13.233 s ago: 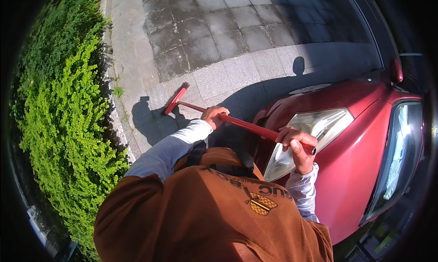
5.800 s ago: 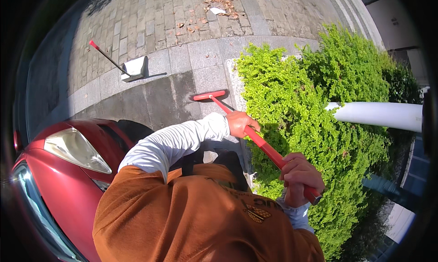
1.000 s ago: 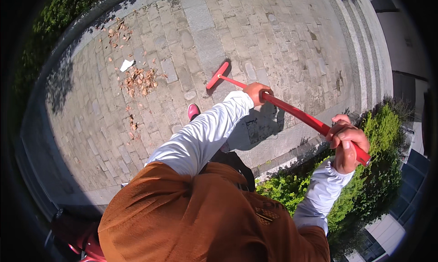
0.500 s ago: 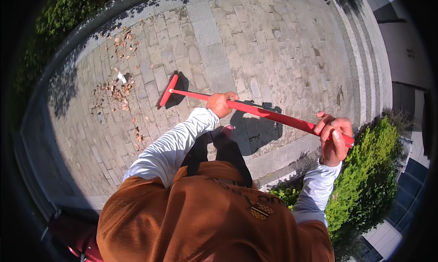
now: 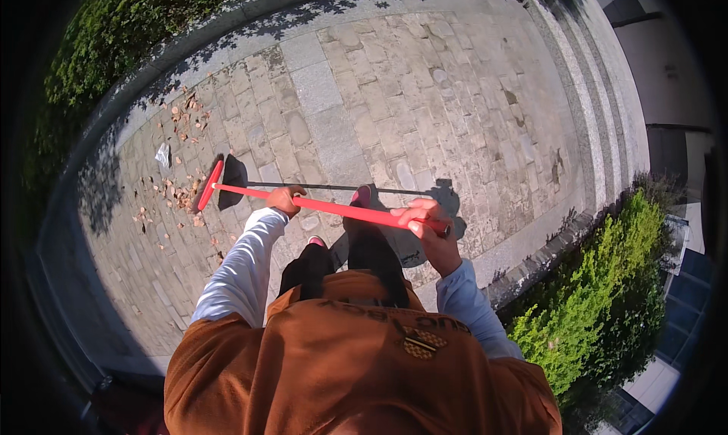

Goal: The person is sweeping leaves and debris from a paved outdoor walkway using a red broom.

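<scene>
A red push broom (image 5: 341, 210) stretches across in front of me, its long handle held in both hands. My left hand (image 5: 284, 201) is wrapped round the handle at its middle, nearer the head. Close to the top end, my right hand (image 5: 426, 226) grips the thicker part of the handle. The broom's dark-bristled head (image 5: 209, 186) is at the left, beside a scatter of dry leaves (image 5: 176, 195). A crumpled white scrap (image 5: 162, 155) lies among the leaves. Whether the bristles press on the paving cannot be made out.
Stone paving (image 5: 394, 94) spreads ahead, with more dry leaves (image 5: 189, 115) farther off. Stone steps (image 5: 599, 101) run along the right, a low kerb (image 5: 250, 12) along the far side. Green hedges (image 5: 599, 283) stand at the right and far left. My shoes (image 5: 362, 195) are below the handle.
Both hands and the broom have moved left, bringing the head to the edge of the leaves. My right hand has come in closer to my body. A second shoe now shows.
</scene>
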`<state>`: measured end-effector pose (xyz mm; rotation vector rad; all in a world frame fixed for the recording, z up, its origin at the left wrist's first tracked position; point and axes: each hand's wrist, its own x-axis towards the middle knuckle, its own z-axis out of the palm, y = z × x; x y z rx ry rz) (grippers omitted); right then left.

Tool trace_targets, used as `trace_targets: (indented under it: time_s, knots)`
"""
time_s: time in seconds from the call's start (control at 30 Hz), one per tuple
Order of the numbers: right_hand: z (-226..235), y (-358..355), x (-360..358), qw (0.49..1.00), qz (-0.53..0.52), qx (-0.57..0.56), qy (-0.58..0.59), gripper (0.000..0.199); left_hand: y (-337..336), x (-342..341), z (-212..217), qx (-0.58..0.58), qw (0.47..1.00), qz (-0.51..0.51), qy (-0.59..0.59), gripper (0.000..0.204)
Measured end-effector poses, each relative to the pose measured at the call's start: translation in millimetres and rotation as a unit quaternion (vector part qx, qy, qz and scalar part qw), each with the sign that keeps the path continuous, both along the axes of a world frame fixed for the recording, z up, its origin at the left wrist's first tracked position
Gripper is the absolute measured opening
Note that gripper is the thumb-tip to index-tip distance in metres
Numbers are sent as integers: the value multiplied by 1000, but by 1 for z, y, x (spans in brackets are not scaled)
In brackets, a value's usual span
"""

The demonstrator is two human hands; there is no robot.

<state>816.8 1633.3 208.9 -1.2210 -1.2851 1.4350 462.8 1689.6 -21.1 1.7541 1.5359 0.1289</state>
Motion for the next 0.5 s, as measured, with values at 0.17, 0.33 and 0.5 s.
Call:
trace_targets:
  time_s: [0.17,0.33,0.5]
  knots:
    - [142,100,119,972,-69,135,178,14,96,204,125,42,987,-20,-152,26]
    - [287,168,154,879,313,349,-89,8,171,382,197,148,843,-134,-500,17]
    - [157,213,100,856,273,293,-327,47,259,445,73,36,859,-159,-485,9]
